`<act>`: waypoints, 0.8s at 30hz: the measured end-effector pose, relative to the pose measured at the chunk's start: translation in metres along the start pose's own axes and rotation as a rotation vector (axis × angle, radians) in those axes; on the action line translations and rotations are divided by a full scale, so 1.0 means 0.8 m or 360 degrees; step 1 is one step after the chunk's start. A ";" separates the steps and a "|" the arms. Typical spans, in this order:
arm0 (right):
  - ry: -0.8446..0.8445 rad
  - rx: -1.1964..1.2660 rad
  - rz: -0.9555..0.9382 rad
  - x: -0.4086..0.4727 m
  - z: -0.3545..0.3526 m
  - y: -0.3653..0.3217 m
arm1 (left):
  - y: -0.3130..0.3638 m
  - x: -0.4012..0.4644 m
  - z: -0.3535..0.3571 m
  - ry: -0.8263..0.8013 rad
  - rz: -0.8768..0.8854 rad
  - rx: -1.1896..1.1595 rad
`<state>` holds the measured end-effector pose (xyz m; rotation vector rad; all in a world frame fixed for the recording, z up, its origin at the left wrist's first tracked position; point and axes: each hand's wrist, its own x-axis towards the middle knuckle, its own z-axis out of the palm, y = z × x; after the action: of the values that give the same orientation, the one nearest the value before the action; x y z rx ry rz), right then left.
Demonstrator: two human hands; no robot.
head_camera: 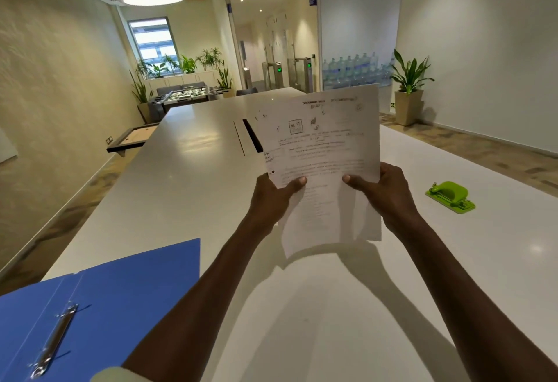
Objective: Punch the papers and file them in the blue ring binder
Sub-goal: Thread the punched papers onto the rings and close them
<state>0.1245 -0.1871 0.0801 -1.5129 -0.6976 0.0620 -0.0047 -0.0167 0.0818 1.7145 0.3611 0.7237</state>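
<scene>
Printed white papers (pixel 323 152) are standing upright at frame centre, raised off the table. The blue ring binder (pixel 99 300) is lying open lower left, the green hole punch (pixel 450 196) sitting at right.

Papers (pixel 323 152): thin, matt white sheets, printed. Binder (pixel 120 285): smooth blue plastic-looking cover, shiny metal ring mechanism (pixel 56 339). Punch (pixel 450 196): glossy green plastic. Table (pixel 193 176): smooth, glossy white top.

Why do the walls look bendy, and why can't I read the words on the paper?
Head view: the wide-angle lens curves the walls and the white table near the edges. The printed white papers, held in the left hand and right hand, look smeary, so their text is unreadable. Ceiling lamps leave bright glare spots on the table, and the arms cast soft shadows.
</scene>
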 end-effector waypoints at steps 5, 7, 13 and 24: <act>0.0061 0.0033 -0.0079 -0.001 0.003 -0.010 | 0.003 0.002 0.012 0.0172 0.0086 0.0110; 0.0066 0.0042 -0.0055 -0.004 0.005 -0.001 | -0.008 -0.003 0.013 0.0198 0.0076 0.0142; 0.0031 -0.0024 0.0197 -0.035 0.017 0.055 | -0.060 -0.025 0.023 0.0245 -0.0128 0.0202; 0.0038 -0.0154 0.0236 -0.044 0.018 0.055 | -0.060 -0.028 0.018 0.0227 -0.0193 0.0227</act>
<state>0.1065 -0.1863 0.0249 -1.6540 -0.5754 0.1235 -0.0058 -0.0279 0.0283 1.7617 0.6230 0.7478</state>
